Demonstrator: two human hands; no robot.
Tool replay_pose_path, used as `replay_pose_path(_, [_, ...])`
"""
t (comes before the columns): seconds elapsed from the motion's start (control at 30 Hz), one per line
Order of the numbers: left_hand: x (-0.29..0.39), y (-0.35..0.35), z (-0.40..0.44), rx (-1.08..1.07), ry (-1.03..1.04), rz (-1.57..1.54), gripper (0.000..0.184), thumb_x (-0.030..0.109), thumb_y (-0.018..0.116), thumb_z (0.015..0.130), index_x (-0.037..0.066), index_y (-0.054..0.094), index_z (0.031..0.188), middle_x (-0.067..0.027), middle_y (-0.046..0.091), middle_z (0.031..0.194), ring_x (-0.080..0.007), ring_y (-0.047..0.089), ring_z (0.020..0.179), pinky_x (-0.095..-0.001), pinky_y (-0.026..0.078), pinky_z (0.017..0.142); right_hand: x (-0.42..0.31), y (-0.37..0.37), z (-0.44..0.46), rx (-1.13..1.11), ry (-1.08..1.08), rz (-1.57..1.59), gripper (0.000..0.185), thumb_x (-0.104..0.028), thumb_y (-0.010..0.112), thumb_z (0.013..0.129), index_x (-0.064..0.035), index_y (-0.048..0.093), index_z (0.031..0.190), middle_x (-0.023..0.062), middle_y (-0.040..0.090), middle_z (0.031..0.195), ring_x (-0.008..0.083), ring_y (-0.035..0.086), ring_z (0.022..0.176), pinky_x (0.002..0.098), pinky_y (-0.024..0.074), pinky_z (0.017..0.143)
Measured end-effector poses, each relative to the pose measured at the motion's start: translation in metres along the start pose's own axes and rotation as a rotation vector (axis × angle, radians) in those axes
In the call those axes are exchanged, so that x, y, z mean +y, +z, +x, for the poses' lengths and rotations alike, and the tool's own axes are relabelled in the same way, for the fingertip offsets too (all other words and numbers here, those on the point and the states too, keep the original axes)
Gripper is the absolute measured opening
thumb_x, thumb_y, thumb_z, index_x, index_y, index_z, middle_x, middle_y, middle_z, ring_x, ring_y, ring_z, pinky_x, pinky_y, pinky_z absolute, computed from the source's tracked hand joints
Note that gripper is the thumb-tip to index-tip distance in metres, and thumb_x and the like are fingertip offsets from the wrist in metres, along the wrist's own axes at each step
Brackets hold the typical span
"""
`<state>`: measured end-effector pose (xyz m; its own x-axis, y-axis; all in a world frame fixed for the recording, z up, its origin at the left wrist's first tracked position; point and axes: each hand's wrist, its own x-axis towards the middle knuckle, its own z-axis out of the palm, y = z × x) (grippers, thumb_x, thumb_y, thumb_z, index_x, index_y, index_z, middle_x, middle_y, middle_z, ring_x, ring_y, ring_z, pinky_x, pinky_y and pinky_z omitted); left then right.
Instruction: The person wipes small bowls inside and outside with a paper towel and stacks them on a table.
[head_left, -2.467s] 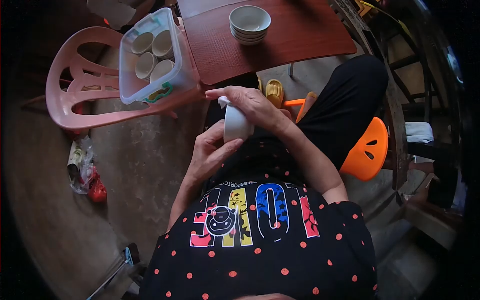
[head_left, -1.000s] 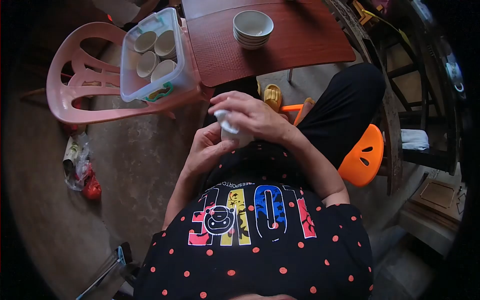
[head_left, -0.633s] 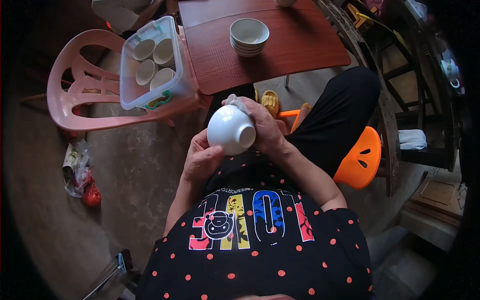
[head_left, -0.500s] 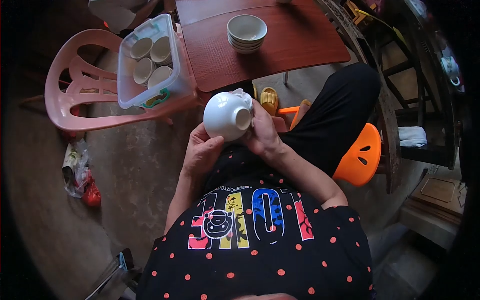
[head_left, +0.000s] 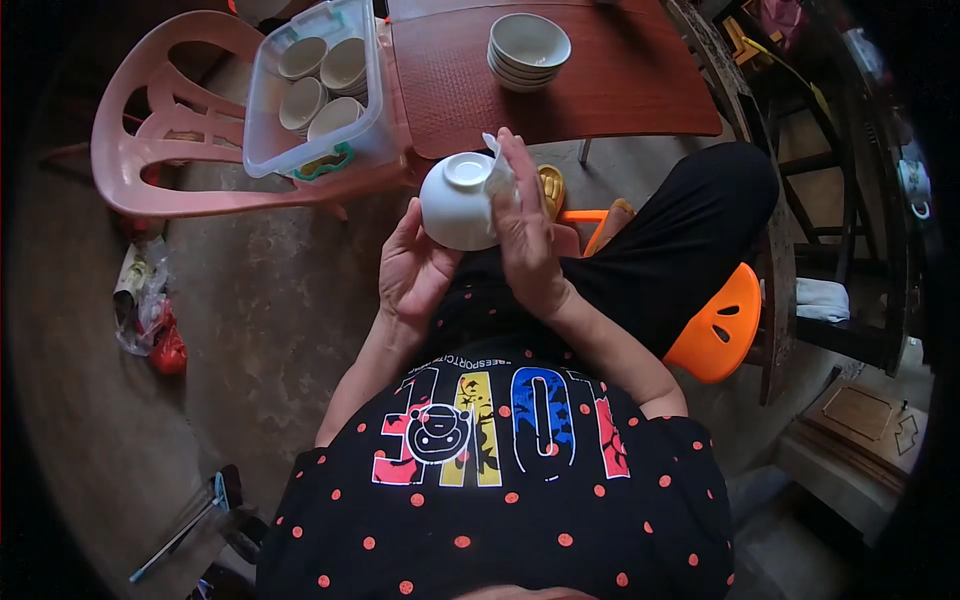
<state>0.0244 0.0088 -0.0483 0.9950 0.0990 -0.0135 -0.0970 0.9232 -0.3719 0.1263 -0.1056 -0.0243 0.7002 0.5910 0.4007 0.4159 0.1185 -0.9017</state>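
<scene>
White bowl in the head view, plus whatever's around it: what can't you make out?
Head view, all four:
Inside of the glossy white round bowl: hidden by its own wall.
Part of the thin white crumpled sheet: behind the right hand.
Number of cream-coloured round bowls in the clear plastic box: upper bowls hide lower ones.
Far end of the red-brown table: cut off by the top edge.

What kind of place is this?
Probably a room in someone's home: I can see a table with a stack of bowls, a pink chair and a yellow slipper.
</scene>
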Motion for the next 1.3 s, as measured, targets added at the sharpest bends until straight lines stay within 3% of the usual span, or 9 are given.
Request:
replay_pose_path(0.13, [0.001,-0.001,-0.001,0.016,0.028,0.055,0.039,0.024,0.041,0.097,-0.002,0.045,0.125,-0.0197,0.052,0.125,-0.0297,0.049,0.119,-0.0468,0.036,0.104,-0.007,-0.001,-0.001,-0.154,-0.522,-0.611,0.053,-0.024,0.052,0.091,-0.0065,0.035,0.137,0.0190,0.028,0.144,0.0376,0.022,0.136,0.0478,0.0162,0.110])
replay_pose_path(0.33, [0.006,-0.005,-0.008,-0.030,0.069,0.135,0.039,0.024,0.040,0.098,-0.001,0.045,0.126,-0.0195,0.052,0.126,-0.0288,0.048,0.120,-0.0465,0.036,0.104,-0.012,0.005,0.007,-0.004,-0.070,-0.024,0.051,-0.034,0.035,0.096,0.0003,0.037,0.135,0.0183,0.036,0.139,0.0285,0.032,0.131,0.0357,0.0215,0.108])
replay_pose_path(0.43, [0.001,0.009,-0.011,-0.035,0.117,0.521,0.037,0.019,0.043,0.096,-0.002,0.044,0.126,-0.0167,0.056,0.119,-0.0248,0.052,0.115,-0.0433,0.038,0.102,-0.010,-0.012,0.022,-0.253,0.372,0.448,0.046,-0.034,0.035,0.096,0.0016,0.047,0.124,0.0107,0.056,0.114,0.0177,0.051,0.105,0.0286,0.0359,0.096])
replay_pose_path(0.73, [-0.004,0.027,-0.023,0.066,-0.251,1.147,0.039,0.013,0.062,0.085,-0.008,0.053,0.116,-0.0133,0.061,0.109,-0.0207,0.058,0.103,-0.0347,0.045,0.091,-0.037,-0.032,0.053,-0.936,0.271,-0.364,0.046,-0.043,0.044,0.089,0.0000,0.060,0.084,0.0171,0.059,0.076,0.0296,0.057,0.067,0.0355,0.0467,0.065])
replay_pose_path(0.8, [-0.008,0.034,-0.023,0.063,-0.241,1.171,0.039,0.014,0.063,0.085,-0.008,0.053,0.116,-0.0133,0.060,0.109,-0.0200,0.058,0.102,-0.0336,0.044,0.091,-0.036,-0.038,0.061,-0.943,0.274,-0.203,0.046,-0.042,0.046,0.089,0.0019,0.060,0.083,0.0140,0.061,0.075,0.0250,0.060,0.068,0.0351,0.0468,0.063])
replay_pose_path(0.9, [-0.003,0.026,-0.023,-0.001,-0.149,1.175,0.041,0.014,0.063,0.085,-0.009,0.053,0.117,-0.0136,0.060,0.109,-0.0198,0.058,0.101,-0.0329,0.045,0.091,-0.012,-0.040,0.046,-0.650,0.773,0.450,0.035,-0.036,0.048,0.093,-0.0044,0.061,0.090,0.0026,0.062,0.078,0.0106,0.059,0.070,0.0270,0.0488,0.064])
replay_pose_path(1.03, [-0.001,0.022,-0.017,0.004,-0.102,1.163,0.042,0.015,0.064,0.084,-0.008,0.053,0.117,-0.0118,0.061,0.108,-0.0167,0.058,0.100,-0.0304,0.046,0.089,0.010,-0.019,0.014,-0.111,1.005,1.159,0.022,-0.031,0.050,0.094,-0.0105,0.057,0.093,0.0013,0.062,0.084,0.0107,0.061,0.076,0.0282,0.0511,0.073])
replay_pose_path(1.17, [0.015,0.028,-0.018,0.050,-0.373,1.535,0.041,0.017,0.068,0.082,-0.004,0.057,0.115,-0.0064,0.063,0.103,-0.0105,0.058,0.092,-0.0262,0.047,0.082,0.024,-0.021,0.008,-0.184,0.999,1.113,0.023,-0.031,0.052,0.092,-0.0083,0.059,0.094,0.0012,0.062,0.082,0.0107,0.060,0.072,0.0287,0.0514,0.067])
replay_pose_path(1.3, [0.003,0.029,-0.016,0.199,-0.220,1.319,0.039,0.019,0.067,0.083,-0.005,0.056,0.112,-0.0087,0.063,0.102,-0.0146,0.060,0.092,-0.0293,0.049,0.082,0.028,-0.017,0.013,-0.357,0.853,0.698,0.026,-0.030,0.052,0.092,-0.0063,0.059,0.084,0.0029,0.060,0.077,0.0105,0.057,0.067,0.0263,0.0465,0.059])
